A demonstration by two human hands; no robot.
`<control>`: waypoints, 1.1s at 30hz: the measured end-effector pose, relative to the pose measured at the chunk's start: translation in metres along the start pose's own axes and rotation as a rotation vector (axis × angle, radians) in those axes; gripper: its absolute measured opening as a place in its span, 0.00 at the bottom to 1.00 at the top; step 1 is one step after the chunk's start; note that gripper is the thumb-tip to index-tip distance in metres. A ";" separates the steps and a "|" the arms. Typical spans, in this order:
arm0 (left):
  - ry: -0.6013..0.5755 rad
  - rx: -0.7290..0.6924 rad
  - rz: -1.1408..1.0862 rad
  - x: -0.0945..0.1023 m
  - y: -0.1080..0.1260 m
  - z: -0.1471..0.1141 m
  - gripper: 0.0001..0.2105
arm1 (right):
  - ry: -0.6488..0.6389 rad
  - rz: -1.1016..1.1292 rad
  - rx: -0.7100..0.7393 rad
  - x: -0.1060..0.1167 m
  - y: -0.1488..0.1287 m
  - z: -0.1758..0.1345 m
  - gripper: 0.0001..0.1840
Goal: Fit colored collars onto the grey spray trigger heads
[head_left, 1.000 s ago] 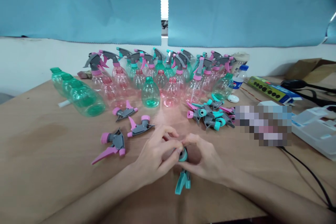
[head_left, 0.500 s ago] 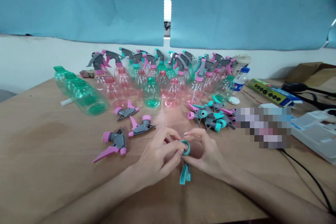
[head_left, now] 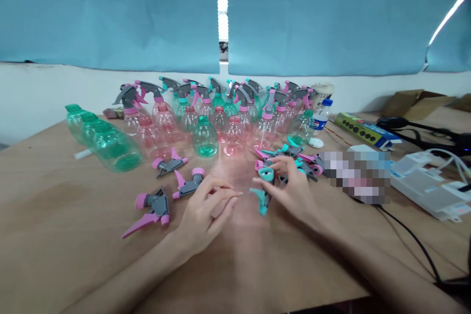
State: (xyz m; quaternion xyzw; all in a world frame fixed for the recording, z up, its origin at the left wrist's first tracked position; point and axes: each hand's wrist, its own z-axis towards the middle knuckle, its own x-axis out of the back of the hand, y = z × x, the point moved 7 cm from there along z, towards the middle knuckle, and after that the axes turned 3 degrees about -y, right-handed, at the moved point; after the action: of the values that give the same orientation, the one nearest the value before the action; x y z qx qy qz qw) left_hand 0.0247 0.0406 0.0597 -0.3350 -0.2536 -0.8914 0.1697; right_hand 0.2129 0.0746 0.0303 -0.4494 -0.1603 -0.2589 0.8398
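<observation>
My right hand (head_left: 294, 194) grips a teal and grey trigger spray head (head_left: 265, 176) by its collar, round opening up and teal trigger hanging below. To its left, my left hand (head_left: 206, 213) hovers apart from the head, thumb and fingertips brought together. Whatever lies between those fingertips, if anything, is too small to make out. Behind my right hand lies a pile of teal and pink spray heads (head_left: 305, 169). Several pink and grey spray heads (head_left: 154, 208) lie left of my left hand.
Green and pink bottles (head_left: 205, 137), many topped with spray heads, stand along the wall. Green bottles (head_left: 116, 149) are grouped at the left. On the right are a power strip box (head_left: 362, 130), a clear plastic container (head_left: 423, 186) and a black cable (head_left: 408, 233).
My hands have moved apart. My right hand has carried the teal spray head up toward the pile, while my left hand has come off its collar. The view has shifted slightly.
</observation>
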 end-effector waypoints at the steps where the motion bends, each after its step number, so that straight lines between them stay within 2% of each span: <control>1: 0.008 0.008 0.012 0.000 -0.003 0.001 0.08 | 0.033 -0.062 -0.044 0.008 0.007 0.006 0.26; 3: 0.004 0.039 0.048 -0.001 -0.010 0.001 0.07 | 0.120 -0.197 -0.123 0.027 0.020 0.016 0.28; 6: -0.058 0.107 0.167 -0.009 -0.022 0.002 0.08 | 0.174 -0.369 -0.237 0.047 0.040 0.026 0.32; 10: -0.116 0.266 0.539 -0.009 -0.040 0.002 0.10 | 0.282 -0.531 -0.357 0.064 0.063 0.028 0.36; 12: -0.099 0.349 0.725 -0.003 -0.049 0.002 0.17 | 0.327 -0.544 -0.321 0.065 0.067 0.028 0.39; 14: -0.117 0.405 0.819 0.001 -0.060 0.001 0.21 | 0.367 -0.542 -0.208 0.060 0.063 0.028 0.41; 17: -0.187 0.457 0.816 0.001 -0.076 -0.002 0.16 | 0.382 -0.479 -0.018 0.045 0.045 0.022 0.37; 20: -0.209 0.446 0.759 -0.002 -0.081 -0.004 0.12 | 0.298 -0.340 0.134 0.021 0.020 0.011 0.25; 23: -0.218 0.364 0.650 -0.009 -0.074 -0.002 0.10 | 0.061 -0.172 0.239 -0.011 -0.003 -0.002 0.12; 25: -0.230 0.290 0.555 -0.015 -0.064 0.000 0.11 | -0.092 -0.072 0.264 -0.027 -0.014 -0.011 0.08; 28: -0.214 0.207 0.417 -0.020 -0.046 -0.001 0.11 | -0.209 0.005 0.238 -0.037 -0.018 -0.017 0.10; 33: -0.122 0.098 0.056 -0.023 -0.019 -0.007 0.13 | -0.235 -0.001 0.261 -0.031 -0.020 -0.014 0.22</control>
State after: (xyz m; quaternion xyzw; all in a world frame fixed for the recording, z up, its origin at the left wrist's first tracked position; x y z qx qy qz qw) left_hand 0.0281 0.0551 0.0328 -0.3870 -0.2972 -0.8508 0.1950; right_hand 0.1759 0.0628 0.0207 -0.3638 -0.2896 -0.1819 0.8664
